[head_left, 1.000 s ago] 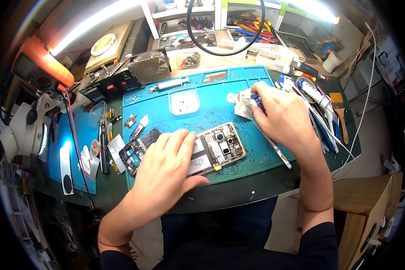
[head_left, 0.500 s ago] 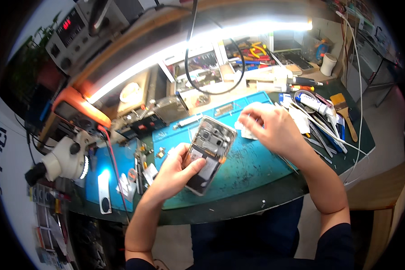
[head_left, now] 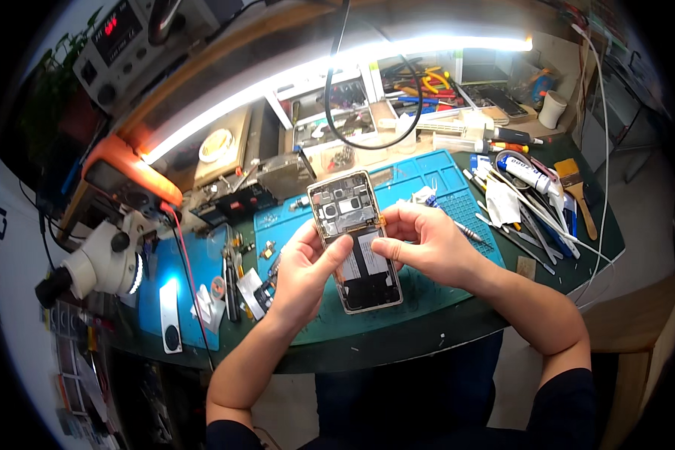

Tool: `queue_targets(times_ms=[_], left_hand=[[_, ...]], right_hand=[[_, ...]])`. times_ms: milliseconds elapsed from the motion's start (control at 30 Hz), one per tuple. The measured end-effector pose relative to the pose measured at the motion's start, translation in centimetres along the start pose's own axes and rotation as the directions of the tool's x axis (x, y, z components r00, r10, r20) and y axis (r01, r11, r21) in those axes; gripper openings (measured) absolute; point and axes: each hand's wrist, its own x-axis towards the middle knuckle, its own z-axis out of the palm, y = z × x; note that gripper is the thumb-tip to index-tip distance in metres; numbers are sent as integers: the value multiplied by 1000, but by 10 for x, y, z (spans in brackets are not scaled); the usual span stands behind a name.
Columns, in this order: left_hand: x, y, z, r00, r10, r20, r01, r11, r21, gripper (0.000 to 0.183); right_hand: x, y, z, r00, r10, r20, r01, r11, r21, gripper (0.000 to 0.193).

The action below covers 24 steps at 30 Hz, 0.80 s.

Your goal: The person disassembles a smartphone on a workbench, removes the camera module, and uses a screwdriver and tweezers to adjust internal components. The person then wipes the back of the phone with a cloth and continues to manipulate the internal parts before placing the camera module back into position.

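Note:
An opened smartphone [head_left: 356, 266] is held up over the blue repair mat [head_left: 446, 176], its back cover off. Camera modules and metal shields show in its upper half, and a dark battery with a pale label lies below them. My left hand [head_left: 305, 262] grips the phone's left edge, thumb on the battery. On the opposite edge my right hand [head_left: 424, 247] is closed too, its thumb resting by the label. Just beyond that hand, a screwdriver [head_left: 469, 232] and a crumpled white scrap lie on the mat.
To the left stand a white microscope [head_left: 97, 262] with a lit ring and an orange multimeter [head_left: 131, 176]. A phone back cover [head_left: 171, 315] lies under the light. Tweezers, swabs, a glue tube [head_left: 525, 172] and a brush [head_left: 574, 187] crowd the right side. A black cable loop [head_left: 328, 97] hangs overhead.
My right hand has come down and left from above the mat and taken hold of the phone's right edge. The phone has turned more upright in my left hand.

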Motion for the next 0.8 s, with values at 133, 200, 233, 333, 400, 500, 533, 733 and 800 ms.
queue_targets(times_ms=[133,200,233,333,400,500,533,733,800], left_hand=[[-3,-4,-3,998,-47,-39,46,999,-27,38],[-4,-4,-3,997,-67,-44,65,997,-50,36],[-4,-3,-3,996,-72,-47,69,996,-58,35],[-5,-4,-3,995,-78,-59,74,995,-66,33],[-5,-5,-3,996,-64,-68,60,997,-52,32],[-7,-8,-2,996,-48,-74,45,998,-40,32],[-7,-7,-2,996,-39,-80,39,999,-5,32],[-12,-2,-2,995,-45,-92,51,997,64,31],[-12,-4,-3,994,-38,-105,46,996,75,30]], right_hand=[[-1,0,5,998,53,30,-54,997,62,32],[0,3,7,998,50,32,-52,997,51,30],[0,3,8,998,47,31,-48,998,46,30],[0,1,7,997,73,33,-76,993,86,31],[0,3,7,998,53,18,-54,998,16,31],[1,4,7,999,36,17,-35,997,-71,30],[0,4,7,999,34,20,-32,995,-95,30],[-3,-1,9,1000,1,23,3,988,-153,29],[-4,-2,9,1000,4,24,0,986,-165,29]])
